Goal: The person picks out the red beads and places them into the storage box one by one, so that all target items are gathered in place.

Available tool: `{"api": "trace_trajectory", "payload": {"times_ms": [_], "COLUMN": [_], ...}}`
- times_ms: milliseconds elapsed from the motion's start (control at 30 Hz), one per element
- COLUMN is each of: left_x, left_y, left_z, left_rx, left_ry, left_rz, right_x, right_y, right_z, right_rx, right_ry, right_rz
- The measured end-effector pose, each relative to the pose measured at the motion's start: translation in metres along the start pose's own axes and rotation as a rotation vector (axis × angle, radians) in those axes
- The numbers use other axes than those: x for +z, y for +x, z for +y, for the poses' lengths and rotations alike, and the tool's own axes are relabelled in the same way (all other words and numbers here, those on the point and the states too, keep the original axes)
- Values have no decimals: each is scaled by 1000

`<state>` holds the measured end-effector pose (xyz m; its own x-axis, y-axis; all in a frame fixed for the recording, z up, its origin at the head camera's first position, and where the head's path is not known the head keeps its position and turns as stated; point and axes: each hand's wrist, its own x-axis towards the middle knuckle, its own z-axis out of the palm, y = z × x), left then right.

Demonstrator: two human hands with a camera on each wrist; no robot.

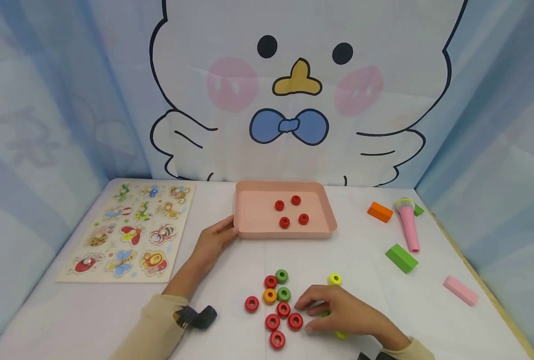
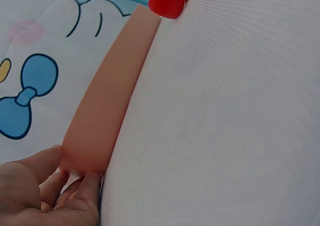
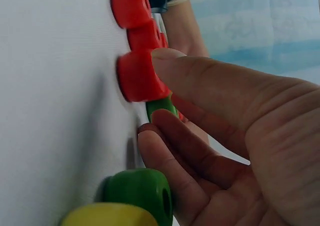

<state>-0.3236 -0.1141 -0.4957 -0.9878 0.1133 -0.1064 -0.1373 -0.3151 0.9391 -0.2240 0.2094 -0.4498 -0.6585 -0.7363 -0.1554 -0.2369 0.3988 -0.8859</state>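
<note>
A pink tray point(image 1: 248, 232) at the table's middle holds several red rings point(image 1: 279, 205). My left hand point(image 1: 230, 230) rests at its near left corner, straight fingers touching the tray wall point(image 2: 105, 111); the left wrist view shows the left hand point(image 2: 70, 178) against that corner. Nearer me lies a cluster of red, green and orange rings point(image 1: 276, 305). My right hand point(image 1: 304, 317) curls over its right side, one fingertip on a red ring point(image 1: 295, 321) and the others bent just beside it. The right wrist view shows that red ring point(image 3: 137, 78) under the right hand point(image 3: 152, 93), with a green ring point(image 3: 137, 191) and a yellow ring point(image 3: 107, 216) below.
An animal puzzle board point(image 1: 131, 232) lies at the left. On the right lie an orange block point(image 1: 380, 211), a pink toy microphone point(image 1: 408, 225), a green block point(image 1: 402, 258) and a pink block point(image 1: 460, 290). A yellow ring point(image 1: 335, 279) sits beyond my right hand. Cloth walls enclose the table.
</note>
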Motion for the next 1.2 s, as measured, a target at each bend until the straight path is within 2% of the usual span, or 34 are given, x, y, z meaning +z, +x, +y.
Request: {"api": "trace_trajectory", "payload": {"times_ms": [167,400,767,933,1200], "left_x": [3,5,4,3,1], "left_y": [1,1,0,3,2], "left_z": [2,2,1,2,0], "left_rx": [-12,3,-8,-11,-8], "left_ry": [-3,-8,22,20,2], "left_rz": [-1,-6,6,-4,-1], "right_x": [5,10,19,16,13], "right_y": [-2,-3,1,2,4], "right_z": [-1,-1,-1,0,3], "right_rx": [-21,-17,-96,-81,-39], "right_ry": [-52,-21,-58,-59,29], "right_rz": [18,40,27,31,7]}}
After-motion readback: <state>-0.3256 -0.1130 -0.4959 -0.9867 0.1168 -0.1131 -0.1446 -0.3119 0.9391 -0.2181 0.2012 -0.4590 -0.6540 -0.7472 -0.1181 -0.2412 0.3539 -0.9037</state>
